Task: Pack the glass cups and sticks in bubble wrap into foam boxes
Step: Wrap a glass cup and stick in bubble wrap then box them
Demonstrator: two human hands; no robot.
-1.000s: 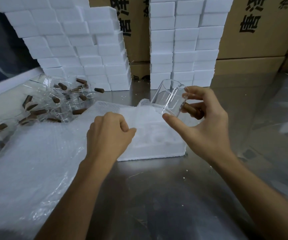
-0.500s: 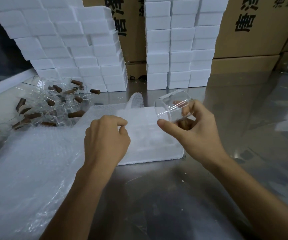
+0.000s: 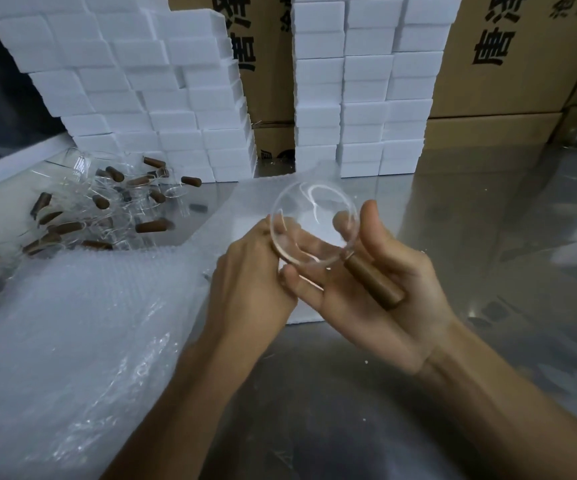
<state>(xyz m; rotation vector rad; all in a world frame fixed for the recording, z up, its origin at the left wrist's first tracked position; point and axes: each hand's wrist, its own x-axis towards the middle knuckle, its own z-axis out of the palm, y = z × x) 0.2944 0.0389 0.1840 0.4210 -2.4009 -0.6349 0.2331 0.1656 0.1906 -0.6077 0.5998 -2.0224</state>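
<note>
Worktop (image 3: pixel 366 393): steel, spanning the lower frame. Foam boxes (image 3: pixel 148 91) stacked at upper left and upper centre. Bubble wrap (image 3: pixel 72 323) spread at lower left. Loose cups and sticks (image 3: pixel 107 209) heaped at left. Centre frame: right hand (image 3: pixel 377 299) clamps a cup (image 3: pixel 315 226) and a stick (image 3: pixel 373 284); left hand (image 3: pixel 252 282) grips the cup's rim.

A single head-worn, wide-angle view is given, looking forward and down from above the metal table (image 3: pixel 366 393). The table is seen close, with both forearms entering from the bottom edge. Beyond the table's far side, stacked foam boxes (image 3: pixel 162 98) and cardboard cartons (image 3: pixel 509 57) are faced. Straight lines are bent toward the edges. No second view is given.
</note>
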